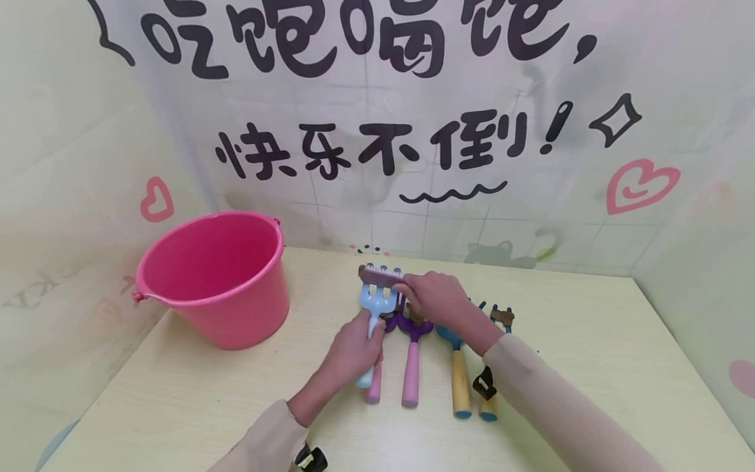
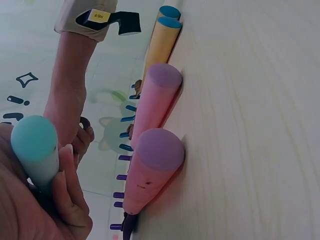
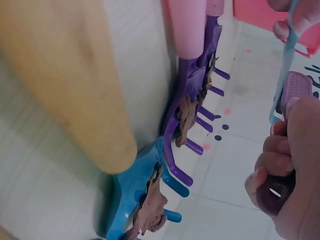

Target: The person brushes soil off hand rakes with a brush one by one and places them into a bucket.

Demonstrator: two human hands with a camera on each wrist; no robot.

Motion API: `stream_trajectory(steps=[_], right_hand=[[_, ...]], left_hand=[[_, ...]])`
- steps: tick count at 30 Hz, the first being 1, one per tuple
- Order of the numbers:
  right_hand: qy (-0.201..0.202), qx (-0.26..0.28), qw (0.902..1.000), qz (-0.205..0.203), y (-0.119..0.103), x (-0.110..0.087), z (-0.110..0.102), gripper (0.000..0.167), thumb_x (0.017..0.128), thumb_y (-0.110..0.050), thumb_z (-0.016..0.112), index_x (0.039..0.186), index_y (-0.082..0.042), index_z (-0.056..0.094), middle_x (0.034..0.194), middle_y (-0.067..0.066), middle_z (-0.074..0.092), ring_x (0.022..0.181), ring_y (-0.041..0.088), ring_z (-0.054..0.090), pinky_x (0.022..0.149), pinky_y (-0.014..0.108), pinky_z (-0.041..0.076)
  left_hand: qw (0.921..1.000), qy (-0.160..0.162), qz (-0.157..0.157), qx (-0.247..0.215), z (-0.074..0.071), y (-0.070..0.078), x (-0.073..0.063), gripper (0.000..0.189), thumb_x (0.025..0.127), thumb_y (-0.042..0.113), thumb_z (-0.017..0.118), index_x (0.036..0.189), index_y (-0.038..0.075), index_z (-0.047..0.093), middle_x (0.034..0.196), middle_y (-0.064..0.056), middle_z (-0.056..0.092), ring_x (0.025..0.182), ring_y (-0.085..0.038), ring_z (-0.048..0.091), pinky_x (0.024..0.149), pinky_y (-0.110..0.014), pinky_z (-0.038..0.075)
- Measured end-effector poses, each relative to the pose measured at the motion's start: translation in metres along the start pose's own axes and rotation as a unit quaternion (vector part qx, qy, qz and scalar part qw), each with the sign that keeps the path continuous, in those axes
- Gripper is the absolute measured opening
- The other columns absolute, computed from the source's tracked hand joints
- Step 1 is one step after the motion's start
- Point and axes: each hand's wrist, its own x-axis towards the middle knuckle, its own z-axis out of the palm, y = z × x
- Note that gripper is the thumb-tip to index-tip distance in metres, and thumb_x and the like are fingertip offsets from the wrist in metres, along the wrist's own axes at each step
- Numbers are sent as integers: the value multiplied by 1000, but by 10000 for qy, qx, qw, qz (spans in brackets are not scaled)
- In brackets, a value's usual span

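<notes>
My left hand grips the handle of a light blue toy rake, held above the table with its tines pointing away. My right hand holds a mauve scrub brush with white bristles across those tines. A brown bit shows at the brush's left end. Below lie purple rakes with pink handles, and to the right blue rakes with yellow handles. Brown, mud-like stuff clings to a blue rake head and to the purple one beside it.
A pink bucket stands at the table's back left, its inside bottom hidden. Behind the pale wooden table hangs a printed white sheet. Both forearms reach over the table, and the right one partly covers the blue rakes.
</notes>
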Motion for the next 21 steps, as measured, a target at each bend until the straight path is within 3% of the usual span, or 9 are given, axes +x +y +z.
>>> stream_trajectory(steps=[4, 11, 16, 21], right_hand=[[-58, 359, 9993, -62, -1, -2, 0, 35, 108, -40, 49, 85, -16, 59, 61, -4, 48, 55, 15, 47, 49, 33, 40], [-262, -524, 9981, 184, -8, 9, 3, 37, 108, -45, 47, 96, -15, 66, 61, -3, 51, 53, 14, 48, 46, 31, 41], [139, -1285, 9915, 123, -11, 13, 2, 30, 108, -39, 50, 99, -13, 62, 62, -1, 49, 50, 15, 45, 42, 30, 39], [514, -1560, 9863, 158, -8, 8, 3, 26, 107, -37, 52, 106, -13, 62, 68, -1, 50, 52, 15, 45, 43, 27, 38]], left_hand=[[10000, 42, -2, 22, 5, 0, -1, 22, 107, 16, 48, 114, -5, 52, 62, -1, 59, 49, -15, 57, 48, -34, 48], [9994, 194, 5, 281, 7, -4, -2, 20, 107, 17, 48, 107, -2, 53, 60, 1, 58, 48, -14, 56, 47, -32, 47], [9989, 330, 11, 337, 0, -3, 3, 20, 107, 18, 48, 106, -2, 53, 64, -2, 56, 50, -15, 54, 47, -33, 46], [9997, 155, 4, 214, -4, 1, 6, 21, 107, 18, 47, 108, -2, 52, 65, -3, 56, 49, -15, 54, 45, -32, 46]])
